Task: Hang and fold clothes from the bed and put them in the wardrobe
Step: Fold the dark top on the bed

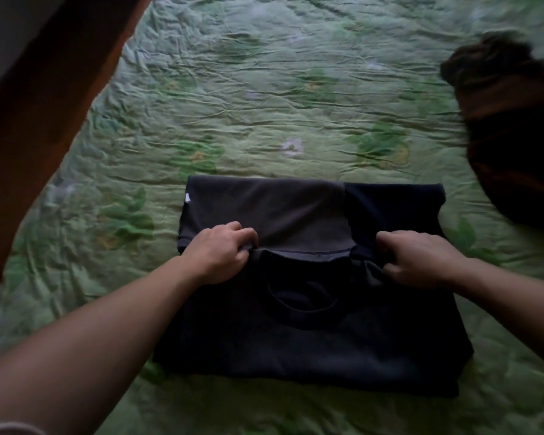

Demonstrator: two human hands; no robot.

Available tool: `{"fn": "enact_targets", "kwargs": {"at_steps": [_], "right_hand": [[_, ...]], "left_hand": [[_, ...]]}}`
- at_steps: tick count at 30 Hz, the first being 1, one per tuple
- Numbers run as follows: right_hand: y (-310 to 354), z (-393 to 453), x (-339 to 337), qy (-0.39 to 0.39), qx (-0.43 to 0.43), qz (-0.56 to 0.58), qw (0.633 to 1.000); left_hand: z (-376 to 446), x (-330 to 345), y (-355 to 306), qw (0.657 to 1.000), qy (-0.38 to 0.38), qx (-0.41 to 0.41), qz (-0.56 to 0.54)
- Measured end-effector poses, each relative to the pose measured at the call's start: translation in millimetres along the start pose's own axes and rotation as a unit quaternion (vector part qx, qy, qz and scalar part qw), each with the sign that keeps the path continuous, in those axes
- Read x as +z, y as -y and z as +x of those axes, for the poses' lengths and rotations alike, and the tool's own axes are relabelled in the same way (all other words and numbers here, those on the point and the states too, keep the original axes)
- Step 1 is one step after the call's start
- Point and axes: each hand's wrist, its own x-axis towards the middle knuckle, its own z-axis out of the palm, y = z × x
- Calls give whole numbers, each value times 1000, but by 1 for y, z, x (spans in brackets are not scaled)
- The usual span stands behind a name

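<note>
A dark navy T-shirt (311,340) lies flat on the green bed, its neckline facing me. Its far half is folded toward me, showing the greyer inside of the fabric. My left hand (220,255) pinches the hem of that folded flap on its left side. My right hand (421,259) grips the same hem on its right side. Both hands sit at the middle of the shirt, just above the neck opening.
The bedspread (264,105) is green, flowered and wrinkled. A heap of dark brown clothing (512,136) lies at the right edge of the bed. A reddish wooden bed frame (44,120) runs along the left.
</note>
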Motion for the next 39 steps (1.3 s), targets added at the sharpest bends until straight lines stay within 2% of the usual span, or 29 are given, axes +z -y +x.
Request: {"fn": "enact_targets", "kwargs": {"at_steps": [3,6,8,12,14,17,19,22,25,29,32,36,39], "right_hand": [[-5,7,-6,-77,61,101,990],[-1,20,-9,-167,69,97,979],[1,34,-6,-164,73,61,982],[-10,61,1,-120,150,35,981],[-27,69,2,-129,171,20,977],[-53,77,2,-164,187,-34,968],[-64,84,0,-178,177,-73,965],[-73,94,0,-184,137,-65,971],[-83,98,2,-196,139,-48,970],[-78,108,5,-221,163,-30,961],[-39,121,-3,-259,95,7,961],[13,141,-12,-242,-19,1,970],[18,153,-18,-222,-58,-2,973]], "left_hand": [[13,-6,-11,997,-72,-8,14],[29,-6,-31,992,-114,12,50],[41,-3,-43,993,-92,15,67],[69,2,-52,998,15,-27,62],[81,1,-48,998,9,-39,51],[100,-6,-33,994,-79,-63,50],[111,-11,-19,983,-136,-85,85],[123,-17,-1,978,-150,-59,133],[129,-19,14,977,-171,2,124],[137,-12,12,977,-183,-32,101],[143,-6,-14,977,-199,-8,81],[151,-5,-42,979,-182,45,81],[161,-6,-41,985,-148,55,75]]}}
